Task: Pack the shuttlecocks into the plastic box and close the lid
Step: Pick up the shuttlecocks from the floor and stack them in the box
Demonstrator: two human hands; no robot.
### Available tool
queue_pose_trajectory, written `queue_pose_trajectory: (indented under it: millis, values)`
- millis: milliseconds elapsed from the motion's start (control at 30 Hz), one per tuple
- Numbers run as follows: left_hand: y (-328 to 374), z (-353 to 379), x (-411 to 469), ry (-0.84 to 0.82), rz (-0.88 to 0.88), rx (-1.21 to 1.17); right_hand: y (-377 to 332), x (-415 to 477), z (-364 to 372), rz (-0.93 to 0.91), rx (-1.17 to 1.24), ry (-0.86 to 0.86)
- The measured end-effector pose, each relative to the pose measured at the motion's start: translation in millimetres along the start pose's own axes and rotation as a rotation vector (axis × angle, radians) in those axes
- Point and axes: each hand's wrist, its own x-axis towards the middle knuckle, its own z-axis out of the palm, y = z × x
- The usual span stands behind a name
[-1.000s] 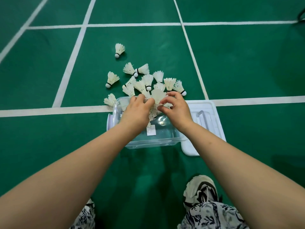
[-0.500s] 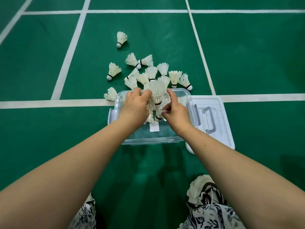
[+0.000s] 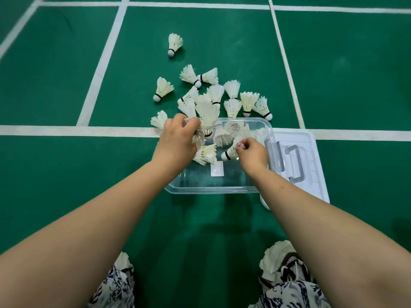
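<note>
Below, we are looking at a green floor [image 3: 333, 74] spreading wide on every side, white lines [image 3: 77, 131] crossing it, with open room left, right and beyond. Our bare forearms [image 3: 100, 218] are reaching forward from the bottom edge, which is cutting them off near the elbows. The box [image 3: 211, 192] is sitting open just ahead, its far rim lying near a white line and its left side hiding behind our left hand [image 3: 175, 145]. The lid [image 3: 315, 174] is lying flat against the box's right side, handle [image 3: 295, 163] up, with our right forearm covering its near corner. Loose shuttlecocks [image 3: 231, 92] are lying heaped just beyond the far rim, a lone shuttlecock [image 3: 174, 44] well apart further out. Our left hand is hovering at the far left corner, fingers curling round a bunch [image 3: 208, 114] standing feathers-up. Our right hand [image 3: 253, 154] is hanging over the box's right half, fingertips pinching one shuttlecock [image 3: 230, 153] by its feathers, cork pointing left. A few more are lying inside; we are failing to count them.
</note>
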Motion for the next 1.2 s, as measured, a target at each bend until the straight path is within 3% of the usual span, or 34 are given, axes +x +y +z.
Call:
queue_pose_trajectory:
  millis: [167, 667, 1000, 1200]
  values:
    - [-7, 4, 5, -0.051, -0.001, -0.013, 4, 10, 10, 0.125, 0.152, -0.024]
    - [-17, 7, 18, -0.056, 0.015, -0.079, 1, 30, 53, 0.276, 0.261, -0.297]
    - [-15, 2, 21, -0.090, 0.031, -0.068, 1, 31, 56, 0.226, 0.062, -0.350]
    - [-6, -4, 23, -0.097, 0.061, -0.037, -15, 21, 31, 0.027, -0.136, -0.287]
